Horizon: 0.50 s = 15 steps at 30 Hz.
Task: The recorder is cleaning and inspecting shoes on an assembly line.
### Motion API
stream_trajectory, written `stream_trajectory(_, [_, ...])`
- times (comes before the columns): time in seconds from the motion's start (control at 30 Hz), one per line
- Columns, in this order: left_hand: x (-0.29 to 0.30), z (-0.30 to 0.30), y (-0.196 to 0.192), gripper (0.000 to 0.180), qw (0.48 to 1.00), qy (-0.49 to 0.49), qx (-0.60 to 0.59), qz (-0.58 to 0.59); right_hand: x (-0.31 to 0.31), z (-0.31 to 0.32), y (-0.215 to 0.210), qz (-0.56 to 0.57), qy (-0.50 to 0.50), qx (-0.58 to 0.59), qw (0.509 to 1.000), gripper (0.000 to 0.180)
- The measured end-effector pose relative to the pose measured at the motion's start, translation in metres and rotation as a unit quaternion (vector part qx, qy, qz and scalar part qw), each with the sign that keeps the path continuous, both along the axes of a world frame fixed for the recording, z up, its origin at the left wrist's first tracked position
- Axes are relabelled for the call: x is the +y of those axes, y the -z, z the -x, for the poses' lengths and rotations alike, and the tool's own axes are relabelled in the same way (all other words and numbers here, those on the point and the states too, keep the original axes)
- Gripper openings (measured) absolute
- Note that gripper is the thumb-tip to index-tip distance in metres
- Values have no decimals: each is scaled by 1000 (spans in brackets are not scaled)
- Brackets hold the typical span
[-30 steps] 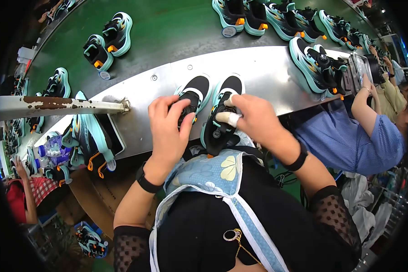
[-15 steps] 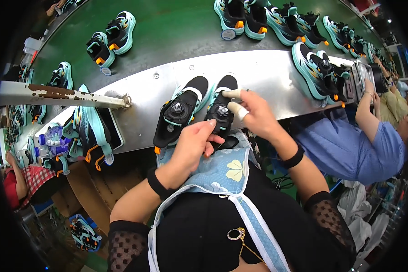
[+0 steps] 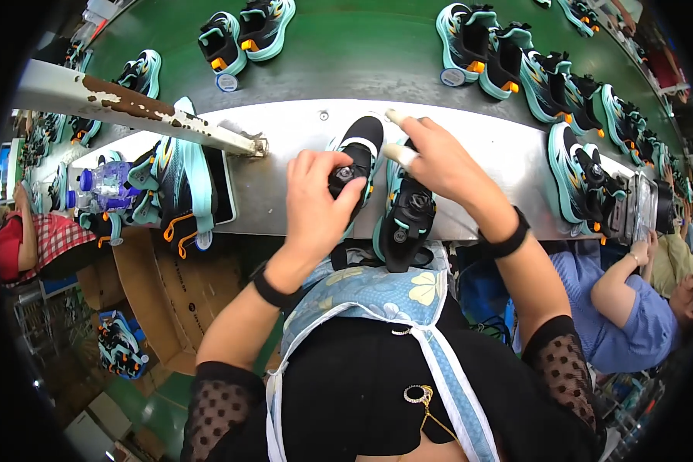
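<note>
Setting: a shoe assembly line is seen from above; a green conveyor belt (image 3: 362, 54) curves across the top, bordered by a steel work shelf (image 3: 285, 146) at the near side.
Belt load: finished teal-and-black pairs are carried at 11 o'clock (image 3: 242, 35) and at 1 o'clock (image 3: 508, 54).
Left shoe (image 3: 354, 158): black with a white toe band and a dial closure; it is laid on the shelf at centre, toe toward 12 o'clock.
Right shoe (image 3: 408, 219): same kind, lying just beside the first at its 4 o'clock; its heel overhangs the shelf edge above the flowered apron (image 3: 377, 289).
Left hand (image 3: 316, 208): curled narrowly over the left shoe, fingertips at the dial.
Right hand (image 3: 439, 165): laid over the right shoe's forefoot, fingers half spread and two of them taped; whether anything is gripped cannot be told.
Surroundings: a rusty bar (image 3: 131, 108) lies at 10 o'clock, with a water bottle (image 3: 104, 185) below it; a co-worker's arm (image 3: 620, 281) is seen at 3 o'clock.
Risk 1 (judged): the right shoe could be tipped off the edge, since the heel is unsupported.
Risk 2 (judged): the left shoe could be twisted sideways into its neighbour if the dial is turned without a counter-hold.
</note>
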<state>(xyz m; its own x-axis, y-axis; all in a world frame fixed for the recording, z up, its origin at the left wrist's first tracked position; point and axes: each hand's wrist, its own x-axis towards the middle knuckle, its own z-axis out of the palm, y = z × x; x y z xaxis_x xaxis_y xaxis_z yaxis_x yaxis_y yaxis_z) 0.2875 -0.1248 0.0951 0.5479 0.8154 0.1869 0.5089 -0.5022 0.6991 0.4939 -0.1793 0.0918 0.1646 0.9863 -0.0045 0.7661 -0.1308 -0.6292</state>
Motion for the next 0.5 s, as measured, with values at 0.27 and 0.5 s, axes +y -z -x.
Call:
stream_trajectory(0.27, [19, 16, -14, 42, 973, 192, -57, 112, 42, 14, 24, 128, -35, -57, 989, 64])
stream_trajectory(0.5, [2, 19, -11, 28, 966, 176, -50, 184, 45, 22, 39, 64, -88, 17, 994, 64])
